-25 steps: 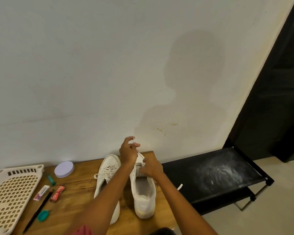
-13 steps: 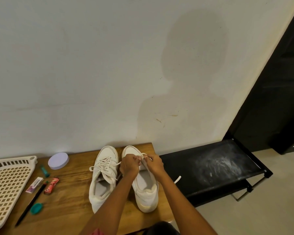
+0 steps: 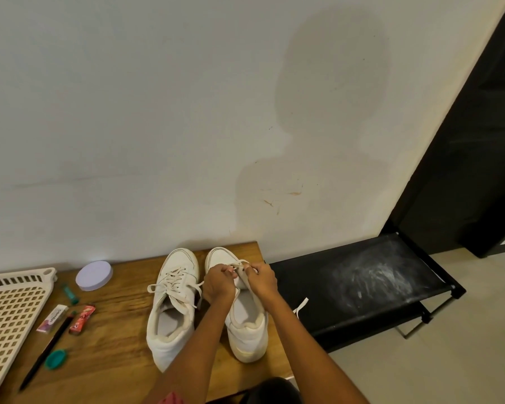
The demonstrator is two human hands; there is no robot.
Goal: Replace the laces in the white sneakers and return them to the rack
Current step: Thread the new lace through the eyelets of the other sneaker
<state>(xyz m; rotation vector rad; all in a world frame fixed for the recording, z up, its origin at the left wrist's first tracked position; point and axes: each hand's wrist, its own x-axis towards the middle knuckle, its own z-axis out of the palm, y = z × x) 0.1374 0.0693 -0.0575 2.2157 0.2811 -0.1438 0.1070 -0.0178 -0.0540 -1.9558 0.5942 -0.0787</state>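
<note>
Two white sneakers stand side by side on a wooden table, toes toward the wall. The left sneaker is laced, its lace ends loose over the sides. Over the eyelets of the right sneaker, my left hand and my right hand each pinch a strand of its white lace. One lace end hangs off the table's right edge. The black shoe rack stands to the right, its top shelf dusty.
At the table's left lie a cream perforated basket, a round pale lid, a teal tube, a small white pack, a red sachet, a black pen and a teal cap. A dark doorway is far right.
My left hand came down from above the shoes to the right sneaker's eyelets. Both hands now sit close together on the lace. The view has tilted slightly.
</note>
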